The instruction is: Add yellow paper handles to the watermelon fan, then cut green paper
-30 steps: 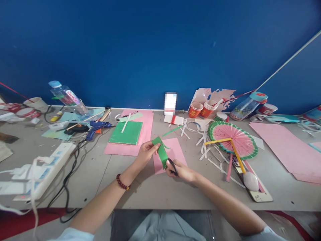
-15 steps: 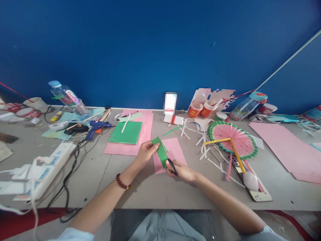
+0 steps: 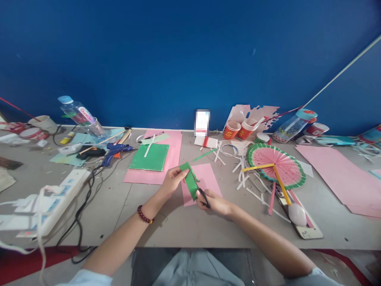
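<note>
Between thumb and fingers, my left hand (image 3: 174,179) pinches a folded-looking piece of green paper (image 3: 190,186) by its upper left part. My right hand (image 3: 214,201) is closed on black-handled scissors (image 3: 205,198), whose blades lie along the right edge of the green paper. A narrow green strip curls away from that edge, still joined near the top. Below both hands lies a pink sheet (image 3: 210,178) on the table. A stack of green paper (image 3: 149,158) rests on a larger pink sheet (image 3: 175,149) to the left.
A pink and green paper fan (image 3: 275,167) lies right, over a phone (image 3: 308,230). White paper strips (image 3: 239,172) are scattered beside it. Red paper cups (image 3: 232,130) stand at the back. Leftward are a blue glue gun (image 3: 114,153), a power strip (image 3: 64,200) and a bottle (image 3: 79,113).
The scissors have shifted slightly along the green paper, and the cut strip now bends farther out to the right. Both hands stay in nearly the same place.
</note>
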A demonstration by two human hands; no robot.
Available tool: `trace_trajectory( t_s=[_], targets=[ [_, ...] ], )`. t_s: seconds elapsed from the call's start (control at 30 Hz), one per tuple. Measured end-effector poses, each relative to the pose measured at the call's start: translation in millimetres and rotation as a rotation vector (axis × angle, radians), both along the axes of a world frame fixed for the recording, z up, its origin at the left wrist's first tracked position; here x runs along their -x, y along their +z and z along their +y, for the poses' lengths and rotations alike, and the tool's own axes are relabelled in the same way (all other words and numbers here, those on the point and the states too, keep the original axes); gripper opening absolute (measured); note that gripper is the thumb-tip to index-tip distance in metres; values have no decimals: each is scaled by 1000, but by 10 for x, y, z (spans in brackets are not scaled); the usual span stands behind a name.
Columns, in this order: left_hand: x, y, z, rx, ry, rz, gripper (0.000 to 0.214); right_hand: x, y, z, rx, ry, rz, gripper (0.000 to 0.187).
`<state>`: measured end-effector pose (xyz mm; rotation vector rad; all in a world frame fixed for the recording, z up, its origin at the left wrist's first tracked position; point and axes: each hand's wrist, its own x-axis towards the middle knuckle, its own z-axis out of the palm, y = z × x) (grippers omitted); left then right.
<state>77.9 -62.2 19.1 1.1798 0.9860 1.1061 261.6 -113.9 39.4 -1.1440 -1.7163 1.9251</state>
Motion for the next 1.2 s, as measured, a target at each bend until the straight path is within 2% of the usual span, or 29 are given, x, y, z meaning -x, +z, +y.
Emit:
trace_trajectory(
  t_s=[0.43, 0.93, 1.2],
  targets=[
    [2, 81, -9, 28, 10, 61, 28, 2, 9, -5, 26, 1, 6, 62],
    [20, 37, 19, 9, 32, 19, 28, 6, -17, -19, 29, -13, 11, 60],
    [4, 62, 3, -7, 39, 84, 29, 3, 4, -13, -43, 17, -16, 63]
  ],
)
